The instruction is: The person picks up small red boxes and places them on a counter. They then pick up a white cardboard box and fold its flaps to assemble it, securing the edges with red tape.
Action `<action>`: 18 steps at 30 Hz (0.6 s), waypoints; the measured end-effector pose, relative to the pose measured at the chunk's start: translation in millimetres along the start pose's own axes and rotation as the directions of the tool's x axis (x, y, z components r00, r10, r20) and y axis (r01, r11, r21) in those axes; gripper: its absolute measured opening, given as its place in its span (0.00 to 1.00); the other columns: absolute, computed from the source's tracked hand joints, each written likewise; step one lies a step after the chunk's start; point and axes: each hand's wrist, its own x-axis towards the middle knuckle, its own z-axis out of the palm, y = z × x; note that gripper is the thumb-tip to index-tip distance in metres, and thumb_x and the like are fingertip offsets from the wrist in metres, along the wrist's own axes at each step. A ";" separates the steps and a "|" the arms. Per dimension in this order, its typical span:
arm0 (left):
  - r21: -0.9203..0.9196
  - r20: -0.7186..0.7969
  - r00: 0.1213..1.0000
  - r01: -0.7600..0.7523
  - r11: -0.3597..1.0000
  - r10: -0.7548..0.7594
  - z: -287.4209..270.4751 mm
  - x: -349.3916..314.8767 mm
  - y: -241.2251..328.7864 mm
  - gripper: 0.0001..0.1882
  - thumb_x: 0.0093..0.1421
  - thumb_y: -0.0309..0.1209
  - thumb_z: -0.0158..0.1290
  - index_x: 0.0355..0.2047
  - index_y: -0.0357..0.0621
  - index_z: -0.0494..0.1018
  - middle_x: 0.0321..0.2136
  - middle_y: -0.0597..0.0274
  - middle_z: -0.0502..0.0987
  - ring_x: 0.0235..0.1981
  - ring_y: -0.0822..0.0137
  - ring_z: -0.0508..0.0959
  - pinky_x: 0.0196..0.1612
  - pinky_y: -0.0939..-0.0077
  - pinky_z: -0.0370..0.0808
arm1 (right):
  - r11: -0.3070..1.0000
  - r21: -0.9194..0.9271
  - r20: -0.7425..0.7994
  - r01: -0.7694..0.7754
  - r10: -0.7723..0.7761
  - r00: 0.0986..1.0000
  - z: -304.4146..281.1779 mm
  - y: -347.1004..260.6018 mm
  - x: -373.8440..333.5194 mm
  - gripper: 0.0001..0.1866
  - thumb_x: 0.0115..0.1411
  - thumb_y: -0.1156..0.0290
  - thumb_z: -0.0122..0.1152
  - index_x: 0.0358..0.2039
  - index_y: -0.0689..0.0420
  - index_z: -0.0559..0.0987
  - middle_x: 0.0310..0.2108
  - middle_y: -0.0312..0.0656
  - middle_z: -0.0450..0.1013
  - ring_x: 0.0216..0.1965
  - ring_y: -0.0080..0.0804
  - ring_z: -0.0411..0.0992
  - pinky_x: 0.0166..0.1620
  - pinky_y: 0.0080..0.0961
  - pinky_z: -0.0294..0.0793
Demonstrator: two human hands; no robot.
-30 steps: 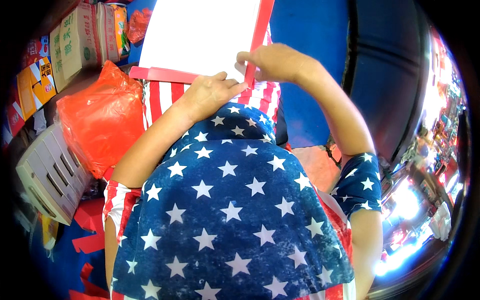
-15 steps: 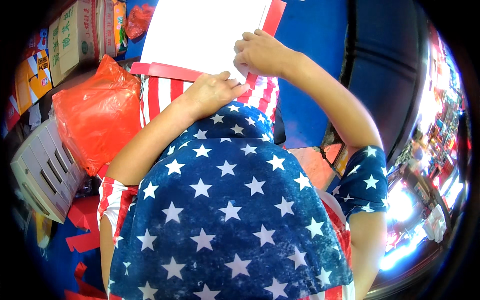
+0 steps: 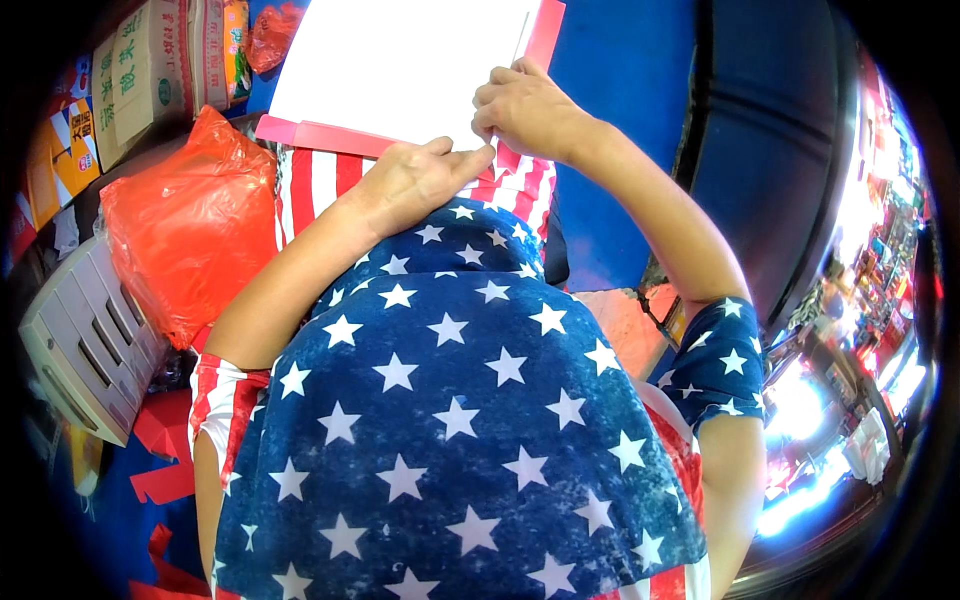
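A large white sheet with a red border lies across my lap, over red-and-white striped cloth. My left hand rests at the sheet's near edge, its fingertips pinching the lower right corner. My right hand grips the same corner from above, fingers curled on the red edge strip. The two hands touch each other at that corner. My blue shirt with white stars fills the lower half of the view.
An orange plastic bag sits at my left. A grey slotted crate lies below it. Cardboard boxes stand at the upper left. Red paper scraps lie on the blue floor. A dark blue curved surface rises at right.
My right hand slid up along the sheet's right edge and then came down onto the corner. My left hand moved up to meet it. The sheet sits closer and larger in view.
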 end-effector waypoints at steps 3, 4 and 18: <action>-0.005 -0.053 0.998 -0.019 1.000 0.018 3.2 -2.2 -1.3 0.23 0.58 0.29 0.57 0.55 0.49 0.73 0.35 0.62 0.81 0.34 0.65 0.80 0.32 0.74 0.81 | 0.998 0.050 -0.177 -0.030 0.039 0.984 14.0 3.3 -7.0 0.04 0.55 0.73 0.64 0.28 0.47 0.81 0.37 0.30 0.75 0.49 0.30 0.69 0.56 0.35 0.63; -0.017 -0.083 0.996 -0.045 0.999 0.044 5.9 -2.6 0.3 0.22 0.58 0.30 0.56 0.55 0.49 0.73 0.34 0.62 0.81 0.34 0.66 0.80 0.33 0.74 0.81 | 0.997 0.055 -0.194 -0.054 0.064 0.979 16.0 0.9 -9.2 0.04 0.54 0.73 0.64 0.28 0.47 0.80 0.37 0.30 0.74 0.49 0.31 0.69 0.56 0.35 0.63; 0.030 -0.063 0.994 -0.093 0.995 0.095 8.5 -1.2 -0.4 0.16 0.58 0.28 0.56 0.47 0.42 0.78 0.31 0.65 0.81 0.33 0.67 0.80 0.36 0.76 0.80 | 0.991 0.122 -0.205 -0.061 0.085 0.975 17.0 -0.3 -9.0 0.05 0.54 0.75 0.64 0.26 0.48 0.80 0.37 0.30 0.73 0.48 0.29 0.69 0.57 0.34 0.62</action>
